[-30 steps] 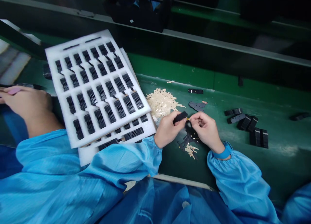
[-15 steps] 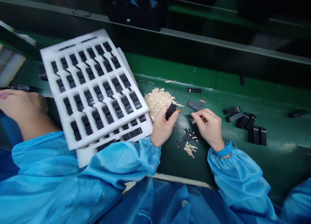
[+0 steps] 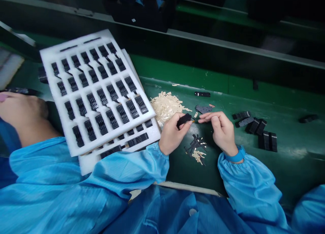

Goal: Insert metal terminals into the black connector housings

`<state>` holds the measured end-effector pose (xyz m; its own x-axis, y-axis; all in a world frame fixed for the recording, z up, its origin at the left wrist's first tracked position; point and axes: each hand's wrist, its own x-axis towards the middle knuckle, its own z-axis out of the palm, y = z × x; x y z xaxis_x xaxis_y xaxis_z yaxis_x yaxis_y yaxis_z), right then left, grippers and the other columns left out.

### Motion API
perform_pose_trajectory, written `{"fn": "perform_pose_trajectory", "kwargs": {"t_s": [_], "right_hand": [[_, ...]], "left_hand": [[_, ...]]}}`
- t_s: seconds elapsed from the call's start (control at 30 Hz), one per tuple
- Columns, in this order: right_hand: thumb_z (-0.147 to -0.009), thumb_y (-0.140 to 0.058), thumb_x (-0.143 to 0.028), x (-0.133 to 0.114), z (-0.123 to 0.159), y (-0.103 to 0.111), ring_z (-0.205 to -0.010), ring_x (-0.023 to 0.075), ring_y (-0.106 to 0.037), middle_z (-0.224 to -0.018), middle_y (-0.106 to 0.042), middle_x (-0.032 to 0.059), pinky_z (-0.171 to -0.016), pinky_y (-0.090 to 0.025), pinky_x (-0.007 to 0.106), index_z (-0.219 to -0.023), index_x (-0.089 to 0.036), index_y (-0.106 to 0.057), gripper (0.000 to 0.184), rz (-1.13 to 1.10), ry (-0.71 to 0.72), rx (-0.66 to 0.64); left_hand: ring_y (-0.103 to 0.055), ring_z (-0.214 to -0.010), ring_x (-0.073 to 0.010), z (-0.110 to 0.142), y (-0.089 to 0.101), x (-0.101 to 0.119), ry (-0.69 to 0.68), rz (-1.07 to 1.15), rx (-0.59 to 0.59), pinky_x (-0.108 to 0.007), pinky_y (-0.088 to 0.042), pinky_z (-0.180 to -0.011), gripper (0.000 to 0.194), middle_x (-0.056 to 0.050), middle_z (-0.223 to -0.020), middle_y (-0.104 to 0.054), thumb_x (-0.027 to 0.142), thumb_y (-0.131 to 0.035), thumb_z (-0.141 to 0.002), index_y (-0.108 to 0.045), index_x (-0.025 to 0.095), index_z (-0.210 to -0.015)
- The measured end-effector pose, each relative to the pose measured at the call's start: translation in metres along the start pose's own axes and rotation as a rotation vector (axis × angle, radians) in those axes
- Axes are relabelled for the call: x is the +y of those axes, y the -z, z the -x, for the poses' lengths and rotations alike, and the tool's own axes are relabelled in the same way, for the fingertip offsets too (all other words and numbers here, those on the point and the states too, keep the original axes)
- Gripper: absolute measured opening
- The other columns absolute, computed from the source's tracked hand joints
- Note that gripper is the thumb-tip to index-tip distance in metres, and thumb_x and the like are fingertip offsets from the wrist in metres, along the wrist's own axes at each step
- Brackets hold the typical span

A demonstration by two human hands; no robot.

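Note:
My left hand (image 3: 170,135) is closed round a small black part (image 3: 183,120), whose thin tail with a yellowish tip pokes out past the fingertips. Just right of that tip, my right hand (image 3: 223,131) is open, its fingers stretched out flat and the thumb apart. A single cream-coloured tab (image 3: 196,114) shows between the two hands; whether it lies on the bench or is in the air I cannot tell. Behind my left hand spreads a heap of cream tabs (image 3: 166,105). Below my hands lie a small pile of black strips (image 3: 196,143) and a few more tabs.
Two stacked white foam trays (image 3: 58,122), filled with rows of black parts, lie at the left. Several black blocks (image 3: 269,141) sit on the green bench (image 3: 291,173) at the right. Another person's hand (image 3: 22,112) rests at the far left.
The fingers of my right hand have straightened from a pinch, and the small tab they held is out of them. My left hand has shifted slightly right, tilting the black part.

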<state>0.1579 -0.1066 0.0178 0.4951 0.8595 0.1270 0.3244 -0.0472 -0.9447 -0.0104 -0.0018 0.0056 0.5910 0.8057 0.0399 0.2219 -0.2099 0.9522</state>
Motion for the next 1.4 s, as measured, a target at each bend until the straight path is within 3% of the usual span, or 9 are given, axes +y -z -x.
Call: {"fn": "perform_pose_trajectory", "kwargs": {"t_s": [0.07,0.17,0.33,0.47,0.57,0.77,0.97,1.17,1.4], "right_hand": [[-0.099,-0.055,-0.050,-0.002,-0.002,0.004,-0.056,0.0138,-0.064,-0.073,-0.071,0.0029,-0.058,-0.050,0.028,-0.080,-0.020,-0.064,0.037,-0.028,-0.156,-0.023],[-0.095,-0.059,-0.055,-0.004,-0.004,0.010,-0.042,0.0090,-0.048,-0.057,-0.062,0.0005,-0.043,-0.034,0.024,-0.067,-0.017,-0.065,0.047,-0.081,-0.340,-0.276],[-0.089,-0.067,-0.052,-0.008,-0.005,0.009,-0.048,0.0074,-0.045,-0.067,-0.065,0.0004,-0.045,-0.031,0.022,-0.076,-0.017,-0.067,0.037,-0.191,-0.408,-0.432],[-0.081,-0.075,-0.047,-0.008,-0.005,0.006,-0.051,0.0075,-0.045,-0.066,-0.062,-0.0009,-0.046,-0.033,0.021,-0.078,-0.017,-0.065,0.032,-0.228,-0.417,-0.408],[-0.078,-0.077,-0.043,-0.002,-0.004,0.003,-0.051,0.0078,-0.045,-0.067,-0.061,-0.0017,-0.048,-0.036,0.022,-0.081,-0.018,-0.065,0.028,-0.202,-0.376,-0.264],[-0.081,-0.073,-0.036,0.012,-0.001,-0.005,-0.052,0.0105,-0.047,-0.061,-0.055,-0.0033,-0.050,-0.039,0.025,-0.079,-0.020,-0.062,0.019,0.026,-0.184,-0.034],[-0.084,-0.069,-0.031,0.014,0.004,-0.013,-0.051,0.0105,-0.046,-0.060,-0.053,-0.0039,-0.050,-0.038,0.025,-0.078,-0.021,-0.059,0.015,0.056,-0.154,-0.024],[-0.084,-0.067,-0.028,0.013,0.009,-0.023,-0.050,0.0103,-0.044,-0.059,-0.052,-0.0046,-0.048,-0.037,0.024,-0.077,-0.022,-0.057,0.013,0.099,-0.143,0.030],[-0.083,-0.066,-0.024,0.009,0.010,-0.024,-0.051,0.0101,-0.042,-0.059,-0.049,-0.0048,-0.048,-0.035,0.025,-0.075,-0.022,-0.056,0.013,0.156,-0.101,0.028]], "left_hand": [[-0.056,-0.065,-0.0118,0.003,0.003,-0.003,-0.228,-0.183,0.033,-0.026,-0.044,-0.069,0.011,0.002,-0.070,-0.058,0.031,-0.064,-0.093,-0.065,0.021,-0.098],[-0.057,-0.069,-0.0136,0.006,0.006,-0.007,-0.531,-0.346,0.020,-0.028,-0.042,-0.070,0.007,-0.003,-0.080,-0.068,0.025,-0.062,-0.095,-0.066,0.021,-0.098],[-0.060,-0.073,-0.0169,0.007,0.007,-0.014,-0.625,-0.452,-0.010,-0.031,-0.042,-0.069,0.013,-0.006,-0.083,-0.071,0.032,-0.063,-0.095,-0.066,0.021,-0.101],[-0.062,-0.076,-0.0172,0.007,0.006,-0.015,-0.545,-0.439,-0.026,-0.030,-0.044,-0.070,0.019,-0.005,-0.082,-0.068,0.037,-0.065,-0.094,-0.066,0.021,-0.103],[-0.063,-0.079,-0.0166,0.005,0.003,-0.011,-0.332,-0.315,-0.069,-0.030,-0.048,-0.075,0.029,-0.003,-0.085,-0.064,0.038,-0.070,-0.090,-0.062,0.021,-0.111],[-0.059,-0.058,-0.0085,-0.004,-0.003,-0.006,0.268,0.333,-0.480,-0.023,-0.051,-0.055,0.025,0.000,-0.085,-0.060,0.041,-0.045,-0.102,-0.050,0.018,-0.112],[-0.066,-0.065,-0.0077,-0.007,-0.006,-0.005,0.391,0.550,-0.483,-0.023,-0.056,-0.064,0.013,-0.006,-0.096,-0.069,0.023,-0.054,-0.098,-0.054,0.015,-0.108],[-0.073,-0.083,-0.0134,-0.002,-0.013,-0.006,0.427,0.724,-0.428,-0.033,-0.061,-0.085,0.022,-0.008,-0.101,-0.071,0.030,-0.060,-0.097,-0.057,0.015,-0.113],[-0.073,-0.095,-0.0175,0.000,-0.013,-0.007,0.406,0.725,-0.419,-0.035,-0.061,-0.087,0.029,-0.010,-0.110,-0.071,0.036,-0.061,-0.097,-0.056,0.017,-0.117]]}}
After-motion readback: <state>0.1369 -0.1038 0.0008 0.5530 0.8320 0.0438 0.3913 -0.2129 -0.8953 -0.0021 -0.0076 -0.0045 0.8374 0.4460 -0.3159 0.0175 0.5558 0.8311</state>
